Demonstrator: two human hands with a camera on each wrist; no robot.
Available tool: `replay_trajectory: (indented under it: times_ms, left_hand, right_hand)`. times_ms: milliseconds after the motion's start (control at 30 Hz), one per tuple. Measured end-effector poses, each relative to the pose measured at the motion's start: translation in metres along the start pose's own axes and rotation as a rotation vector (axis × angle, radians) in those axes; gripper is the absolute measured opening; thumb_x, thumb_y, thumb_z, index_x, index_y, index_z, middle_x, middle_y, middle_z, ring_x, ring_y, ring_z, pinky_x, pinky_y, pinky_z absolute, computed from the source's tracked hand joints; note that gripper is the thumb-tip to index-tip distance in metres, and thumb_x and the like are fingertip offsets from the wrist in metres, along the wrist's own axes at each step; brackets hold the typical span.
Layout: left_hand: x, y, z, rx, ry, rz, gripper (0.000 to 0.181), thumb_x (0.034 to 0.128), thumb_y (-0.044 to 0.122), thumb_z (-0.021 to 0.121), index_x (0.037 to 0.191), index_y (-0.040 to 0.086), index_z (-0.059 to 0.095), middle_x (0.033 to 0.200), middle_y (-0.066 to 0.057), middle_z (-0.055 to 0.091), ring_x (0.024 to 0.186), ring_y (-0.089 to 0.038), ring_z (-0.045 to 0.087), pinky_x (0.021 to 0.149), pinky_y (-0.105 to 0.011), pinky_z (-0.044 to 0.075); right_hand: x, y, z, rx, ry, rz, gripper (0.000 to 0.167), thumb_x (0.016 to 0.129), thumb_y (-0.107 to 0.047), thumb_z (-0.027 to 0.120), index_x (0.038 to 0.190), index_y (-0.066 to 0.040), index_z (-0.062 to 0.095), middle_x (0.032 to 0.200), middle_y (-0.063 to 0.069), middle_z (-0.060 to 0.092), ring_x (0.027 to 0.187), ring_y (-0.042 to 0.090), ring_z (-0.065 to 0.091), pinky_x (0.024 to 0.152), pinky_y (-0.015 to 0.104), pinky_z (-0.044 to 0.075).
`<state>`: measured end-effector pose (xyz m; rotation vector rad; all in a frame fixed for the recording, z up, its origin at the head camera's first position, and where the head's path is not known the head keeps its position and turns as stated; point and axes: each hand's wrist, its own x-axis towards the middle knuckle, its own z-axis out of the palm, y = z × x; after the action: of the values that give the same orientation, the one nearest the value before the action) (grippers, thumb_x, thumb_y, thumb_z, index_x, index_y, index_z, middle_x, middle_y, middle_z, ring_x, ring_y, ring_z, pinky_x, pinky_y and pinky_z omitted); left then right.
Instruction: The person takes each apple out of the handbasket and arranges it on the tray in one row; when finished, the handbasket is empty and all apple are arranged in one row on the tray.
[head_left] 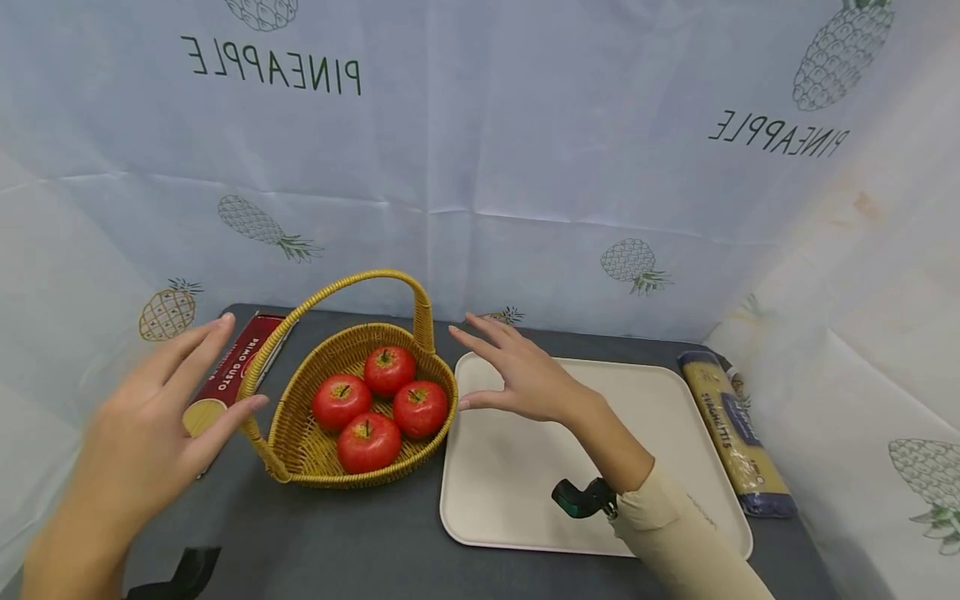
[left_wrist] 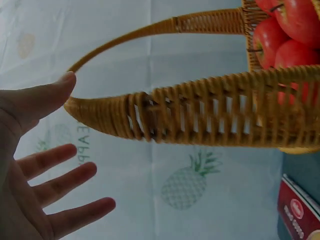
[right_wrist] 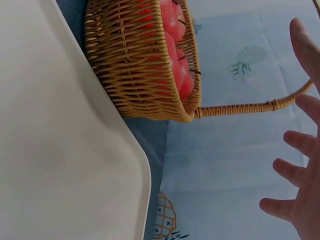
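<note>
A yellow wicker basket (head_left: 360,479) with a tall arched handle (head_left: 384,274) stands on the table in the head view. Several red apples (head_left: 369,442) lie inside it. My left hand (head_left: 146,425) is at the basket's left, fingers extended and thumb apart. In the left wrist view its thumb (left_wrist: 47,95) overlaps the handle; whether they touch, I cannot tell. To the basket's right, my right hand (head_left: 525,375) hovers over the tray's left part with spread fingers, holding nothing. The right wrist view shows its fingers (right_wrist: 292,172) apart from the basket wall (right_wrist: 132,60).
A cream rectangular tray (head_left: 525,483) lies right of the basket. Beyond its right edge is a spaghetti packet (head_left: 731,433). A dark red Primo Gusto box (head_left: 236,362) lies behind the left hand. Pineapple-print cloth (head_left: 487,167) hangs behind and beside the grey table (head_left: 337,542).
</note>
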<state>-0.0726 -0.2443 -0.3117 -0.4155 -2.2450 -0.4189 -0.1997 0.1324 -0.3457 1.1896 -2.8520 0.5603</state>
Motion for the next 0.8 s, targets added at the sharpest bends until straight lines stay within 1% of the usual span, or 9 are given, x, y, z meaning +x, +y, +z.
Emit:
replay_trajectory:
  times_ms: [67, 133, 200, 267, 333, 433, 533, 667, 800]
  left_hand:
    - [-0.006, -0.004, 0.002, -0.026, -0.002, 0.002, 0.085, 0.0936, 0.078, 0.043, 0.146, 0.012, 0.058, 0.124, -0.022, 0.067, 0.106, -0.036, 0.06, 0.075, -0.016, 0.043]
    - [-0.011, -0.007, 0.003, -0.052, -0.014, 0.002, 0.084, 0.0935, 0.076, 0.046, 0.145, 0.011, 0.058, 0.122, -0.021, 0.067, 0.104, -0.024, 0.06, 0.069, -0.015, 0.047]
    - [-0.015, -0.01, 0.004, -0.084, -0.024, 0.0, 0.083, 0.0933, 0.075, 0.048, 0.144, 0.01, 0.059, 0.12, -0.021, 0.068, 0.1, -0.003, 0.059, 0.062, -0.011, 0.049]
    - [-0.02, -0.012, 0.005, -0.112, -0.042, -0.004, 0.083, 0.093, 0.074, 0.049, 0.144, 0.009, 0.059, 0.119, -0.02, 0.067, 0.098, 0.021, 0.049, 0.056, -0.008, 0.05]
    - [-0.025, -0.014, 0.008, -0.159, -0.063, -0.008, 0.082, 0.0926, 0.072, 0.05, 0.143, 0.008, 0.059, 0.12, -0.018, 0.066, 0.1, 0.035, 0.041, 0.057, -0.005, 0.051]
    - [-0.034, -0.016, 0.013, -0.234, -0.096, -0.016, 0.083, 0.0917, 0.069, 0.052, 0.144, 0.005, 0.058, 0.126, -0.012, 0.064, 0.101, 0.036, 0.045, 0.072, 0.003, 0.05]
    - [-0.042, -0.018, 0.018, -0.313, -0.127, -0.028, 0.084, 0.0911, 0.065, 0.055, 0.146, 0.001, 0.054, 0.133, 0.003, 0.06, 0.106, 0.028, 0.051, 0.084, 0.003, 0.049]
    - [-0.05, -0.018, 0.022, -0.389, -0.161, -0.059, 0.085, 0.0907, 0.059, 0.056, 0.149, -0.002, 0.048, 0.134, 0.02, 0.053, 0.112, 0.022, 0.056, 0.08, 0.0, 0.053]
    - [-0.053, -0.017, 0.022, -0.426, -0.187, -0.094, 0.083, 0.0886, 0.052, 0.06, 0.15, -0.003, 0.047, 0.13, 0.02, 0.054, 0.107, 0.022, 0.061, 0.082, -0.002, 0.054]
  right_hand:
    - [0.003, -0.002, 0.001, 0.011, -0.01, -0.006, 0.092, 0.088, -0.064, 0.069, 0.163, -0.037, 0.023, 0.173, -0.002, 0.017, 0.16, 0.033, 0.02, 0.124, 0.066, 0.031]
    - [0.006, -0.003, 0.002, 0.022, -0.019, -0.012, 0.093, 0.088, -0.063, 0.07, 0.163, -0.038, 0.022, 0.173, -0.002, 0.017, 0.16, 0.031, 0.02, 0.124, 0.065, 0.032]
    - [0.009, -0.004, 0.003, 0.037, -0.027, -0.021, 0.093, 0.088, -0.063, 0.071, 0.163, -0.038, 0.021, 0.173, -0.003, 0.017, 0.16, 0.03, 0.022, 0.124, 0.064, 0.034]
    - [0.012, -0.005, 0.003, 0.056, -0.038, -0.028, 0.093, 0.087, -0.062, 0.072, 0.163, -0.039, 0.022, 0.173, -0.003, 0.017, 0.16, 0.028, 0.023, 0.123, 0.063, 0.035]
    - [0.015, -0.006, 0.002, 0.079, -0.05, -0.034, 0.094, 0.086, -0.061, 0.074, 0.163, -0.038, 0.023, 0.173, -0.002, 0.018, 0.159, 0.027, 0.024, 0.123, 0.062, 0.037]
    - [0.021, -0.009, 0.002, 0.115, -0.079, -0.04, 0.097, 0.084, -0.059, 0.077, 0.162, -0.036, 0.025, 0.173, -0.001, 0.019, 0.159, 0.027, 0.024, 0.123, 0.061, 0.038]
    - [0.027, -0.012, 0.002, 0.15, -0.117, -0.041, 0.098, 0.082, -0.058, 0.08, 0.162, -0.036, 0.027, 0.172, 0.0, 0.021, 0.158, 0.027, 0.027, 0.122, 0.059, 0.04]
    - [0.035, -0.015, 0.003, 0.195, -0.167, -0.04, 0.098, 0.081, -0.054, 0.083, 0.161, -0.034, 0.03, 0.171, 0.0, 0.025, 0.157, 0.028, 0.029, 0.122, 0.059, 0.04]
    - [0.04, -0.015, 0.005, 0.227, -0.201, -0.05, 0.097, 0.08, -0.049, 0.085, 0.161, -0.031, 0.033, 0.17, 0.001, 0.027, 0.157, 0.028, 0.03, 0.125, 0.057, 0.037]
